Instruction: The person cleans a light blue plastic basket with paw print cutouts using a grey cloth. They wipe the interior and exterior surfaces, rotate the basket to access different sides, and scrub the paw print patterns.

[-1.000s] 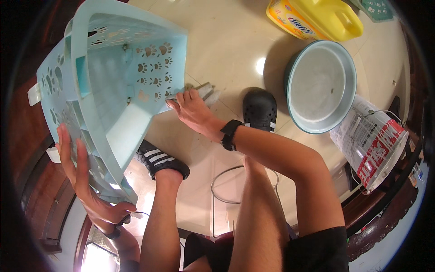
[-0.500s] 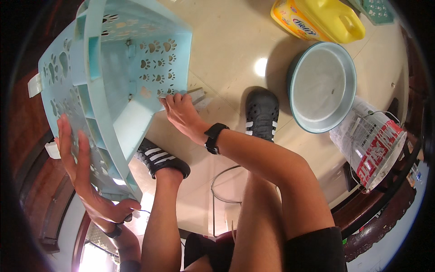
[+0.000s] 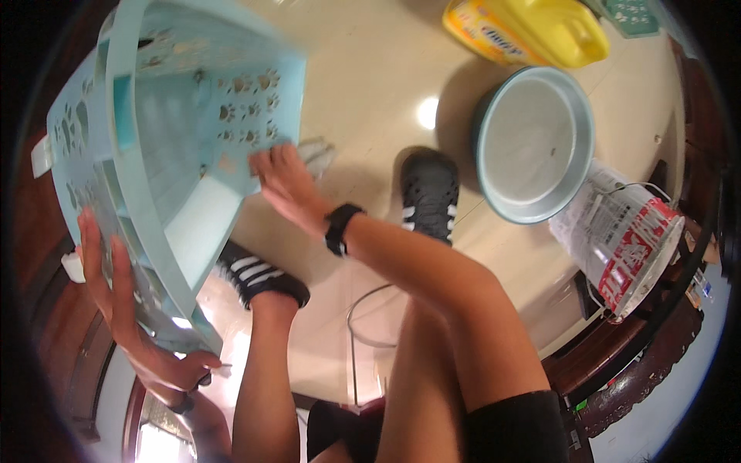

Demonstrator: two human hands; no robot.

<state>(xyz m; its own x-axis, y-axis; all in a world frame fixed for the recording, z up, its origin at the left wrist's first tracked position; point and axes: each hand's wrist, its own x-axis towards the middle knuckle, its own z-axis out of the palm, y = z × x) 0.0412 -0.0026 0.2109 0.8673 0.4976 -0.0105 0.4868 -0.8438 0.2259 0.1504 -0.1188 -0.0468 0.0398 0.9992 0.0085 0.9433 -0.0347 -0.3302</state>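
Note:
A light blue plastic laundry basket (image 3: 108, 166) with paw-shaped cutouts is tilted on its side at the left, its inside facing right. My left hand (image 3: 143, 339) holds it from outside, long fingers spread along the wall and thumb by the lower rim. At the basket's far lower corner is my right hand (image 3: 287, 185), slightly blurred, its fingers curled over the edge. A greyish, limp piece like a rag (image 3: 318, 157) sticks out beyond these fingers; the part under them is hidden.
A round blue basin (image 3: 532, 147) with cloudy liquid stands right of my black clog (image 3: 430, 193). Behind it lies a yellow jug (image 3: 532, 31); a clear bucket with red print (image 3: 617, 239) is at the right. A thin metal ring (image 3: 363, 316) is between my legs.
The whole view has shifted, so everything sits slightly further left. My right hand has moved a little along the basket's edge with the greyish rag. My left hand keeps its place on the basket.

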